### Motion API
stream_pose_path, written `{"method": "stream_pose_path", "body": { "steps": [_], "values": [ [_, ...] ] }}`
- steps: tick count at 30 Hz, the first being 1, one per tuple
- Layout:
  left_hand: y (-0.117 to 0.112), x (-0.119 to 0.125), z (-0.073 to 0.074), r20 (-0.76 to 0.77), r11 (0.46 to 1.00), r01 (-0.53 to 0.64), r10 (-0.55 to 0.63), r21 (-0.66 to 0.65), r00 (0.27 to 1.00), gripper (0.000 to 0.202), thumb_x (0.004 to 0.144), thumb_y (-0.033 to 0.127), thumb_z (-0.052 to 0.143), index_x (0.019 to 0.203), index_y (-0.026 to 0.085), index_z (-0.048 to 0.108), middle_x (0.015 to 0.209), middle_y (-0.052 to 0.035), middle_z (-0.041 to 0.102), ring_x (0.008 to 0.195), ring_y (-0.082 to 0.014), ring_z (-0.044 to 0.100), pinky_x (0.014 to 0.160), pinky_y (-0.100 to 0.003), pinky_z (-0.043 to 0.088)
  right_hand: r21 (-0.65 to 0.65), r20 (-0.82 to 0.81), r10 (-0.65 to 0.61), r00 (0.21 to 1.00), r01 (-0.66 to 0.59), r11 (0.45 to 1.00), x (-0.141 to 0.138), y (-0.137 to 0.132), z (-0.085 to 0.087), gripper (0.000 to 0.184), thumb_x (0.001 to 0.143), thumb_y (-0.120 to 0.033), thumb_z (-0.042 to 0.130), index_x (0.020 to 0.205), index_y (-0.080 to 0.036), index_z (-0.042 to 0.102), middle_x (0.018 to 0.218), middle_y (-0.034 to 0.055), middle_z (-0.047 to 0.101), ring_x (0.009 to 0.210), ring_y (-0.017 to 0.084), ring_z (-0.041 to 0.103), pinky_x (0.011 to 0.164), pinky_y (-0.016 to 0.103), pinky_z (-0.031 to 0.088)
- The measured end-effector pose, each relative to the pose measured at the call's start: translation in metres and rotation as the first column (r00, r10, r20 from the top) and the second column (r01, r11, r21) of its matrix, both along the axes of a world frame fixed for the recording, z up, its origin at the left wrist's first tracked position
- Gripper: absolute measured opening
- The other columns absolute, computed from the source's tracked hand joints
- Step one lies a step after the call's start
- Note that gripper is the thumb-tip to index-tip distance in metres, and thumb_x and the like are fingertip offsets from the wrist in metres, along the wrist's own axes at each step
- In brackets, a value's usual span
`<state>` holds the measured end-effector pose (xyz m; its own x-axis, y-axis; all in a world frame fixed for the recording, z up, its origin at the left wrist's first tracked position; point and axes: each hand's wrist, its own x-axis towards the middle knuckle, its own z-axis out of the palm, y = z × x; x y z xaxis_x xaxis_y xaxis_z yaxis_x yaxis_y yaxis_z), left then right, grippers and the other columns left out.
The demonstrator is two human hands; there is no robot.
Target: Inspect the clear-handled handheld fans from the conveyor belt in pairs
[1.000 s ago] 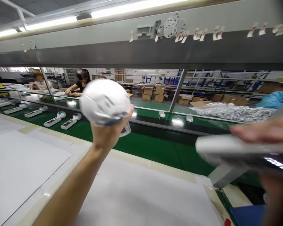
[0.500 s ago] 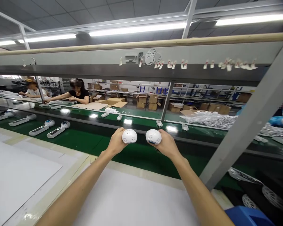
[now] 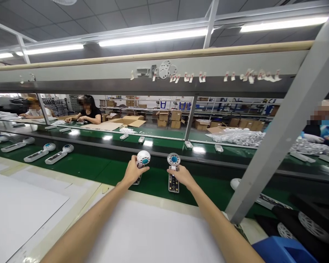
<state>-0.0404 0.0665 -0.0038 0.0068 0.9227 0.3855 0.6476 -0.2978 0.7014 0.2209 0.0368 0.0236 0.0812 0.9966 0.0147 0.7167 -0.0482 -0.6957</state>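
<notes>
Above the green belt, my left hand (image 3: 131, 172) is closed around the neck of a white handheld device with a round head (image 3: 144, 156). A blue disc shows in its head, and most of its body is hidden behind my fingers. My right hand (image 3: 184, 176) grips a matching white device with a ringed blue disc (image 3: 173, 184) at its neck, thumb across the front. Its long body has an exposed dark inside and points down towards me, at the belt's near side. Whether either body touches the belt, I cannot tell.
Similar devices (image 3: 59, 154) lie on the green belt (image 3: 93, 168) at left. White sheets (image 3: 153, 230) cover the near table. A slanted grey post (image 3: 279, 146) stands at right, above a blue bin (image 3: 279, 250). Across the line, co-workers sit near cartons (image 3: 176, 120) and bagged white parts (image 3: 238, 138).
Both devices have tipped from white domes facing me to blue discs facing me, with the right one's body now visible. A co-worker across the line has drawn in an outstretched arm.
</notes>
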Motion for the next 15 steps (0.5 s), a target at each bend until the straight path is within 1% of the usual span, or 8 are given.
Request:
{"method": "stream_pose_path", "body": {
  "steps": [2, 5, 8, 11, 13, 15],
  "values": [
    [0.003, -0.004, -0.007, -0.120, 0.998, -0.058, 0.058, 0.010, 0.991, 0.051, 0.079, 0.042, 0.075, 0.117, 0.017, 0.052, 0.115, -0.0100, 0.062, 0.112, -0.0273, 0.057, 0.093, -0.041, 0.049, -0.054, 0.088, -0.033, 0.996, 0.038, 0.998, 0.000, -0.001, 0.002, 0.032, 0.094, -0.040, 0.065, 0.113, -0.015, 0.066, 0.112, 0.0085, 0.069, 0.103, 0.022, 0.066, 0.095, 0.044, 0.052],
    [0.009, -0.007, -0.013, -0.287, 0.993, -0.118, 0.116, 0.008, 0.951, 0.042, 0.087, 0.040, 0.068, 0.120, 0.016, 0.057, 0.124, -0.0104, 0.057, 0.117, -0.0275, 0.054, 0.099, -0.048, 0.045, -0.108, 0.195, -0.042, 0.980, 0.064, 0.992, -0.001, -0.005, 0.010, 0.030, 0.095, -0.037, 0.065, 0.116, -0.016, 0.066, 0.116, 0.0087, 0.067, 0.108, 0.023, 0.064, 0.098, 0.046, 0.050],
    [0.017, -0.008, -0.015, -0.426, 0.987, -0.159, 0.139, -0.011, 0.894, 0.041, 0.091, 0.043, 0.064, 0.122, 0.016, 0.059, 0.129, -0.0112, 0.056, 0.118, -0.0280, 0.054, 0.100, -0.050, 0.046, -0.154, 0.234, 0.031, 0.972, 0.005, 0.988, -0.005, -0.011, 0.018, 0.025, 0.096, -0.036, 0.065, 0.110, -0.016, 0.067, 0.112, 0.0072, 0.068, 0.105, 0.022, 0.065, 0.095, 0.044, 0.052],
    [0.024, -0.011, -0.014, -0.534, 0.988, -0.152, 0.115, -0.025, 0.837, 0.041, 0.092, 0.044, 0.064, 0.122, 0.016, 0.060, 0.132, -0.0114, 0.057, 0.121, -0.0284, 0.054, 0.101, -0.051, 0.046, -0.203, 0.228, 0.123, 0.966, -0.076, 0.976, -0.007, -0.016, 0.024, 0.023, 0.095, -0.036, 0.066, 0.100, -0.014, 0.069, 0.100, 0.0054, 0.070, 0.093, 0.019, 0.067, 0.088, 0.040, 0.055],
    [0.028, -0.016, -0.013, -0.584, 0.989, -0.147, 0.103, -0.027, 0.805, 0.043, 0.092, 0.044, 0.064, 0.125, 0.017, 0.060, 0.133, -0.0116, 0.057, 0.122, -0.0286, 0.054, 0.102, -0.052, 0.046, -0.188, 0.217, 0.155, 0.964, -0.114, 0.976, -0.007, -0.019, 0.031, 0.022, 0.092, -0.034, 0.068, 0.101, -0.014, 0.070, 0.100, 0.0062, 0.071, 0.092, 0.019, 0.067, 0.087, 0.040, 0.054],
    [0.031, -0.025, -0.012, -0.616, 0.988, -0.150, 0.105, -0.023, 0.780, 0.046, 0.093, 0.046, 0.063, 0.128, 0.017, 0.058, 0.133, -0.0120, 0.057, 0.122, -0.0288, 0.055, 0.103, -0.053, 0.046, -0.122, 0.209, 0.162, 0.964, -0.138, 0.983, -0.006, -0.023, 0.043, 0.024, 0.089, -0.031, 0.069, 0.107, -0.016, 0.071, 0.105, 0.0085, 0.072, 0.097, 0.022, 0.067, 0.091, 0.041, 0.051]
  ]
}}
